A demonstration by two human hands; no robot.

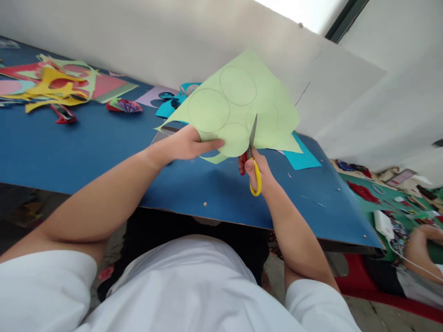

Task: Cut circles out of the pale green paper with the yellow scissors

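A sheet of light green paper (pixel 266 94) with several drawn circles is raised above the blue table. My left hand (pixel 190 143) pinches its lower left part, thumb on top near a partly cut circle. In my right hand (pixel 259 168) are scissors (pixel 255 177) with one yellow and one red handle loop. One blade points up across the face of the sheet, beside the lower circle's edge; the other blade is hidden behind the paper. A cut strip of green paper (pixel 216 159) hangs below the circle.
Paper scraps (pixel 57 87) in yellow, red and green pile up at the left, with a red-and-black tool (pixel 63 114) beside them. Blue paper (pixel 302 154) lies under the sheet's right side. A white wall backs the table (pixel 104 147). Another person's arm (pixel 420 249) rests at a green table.
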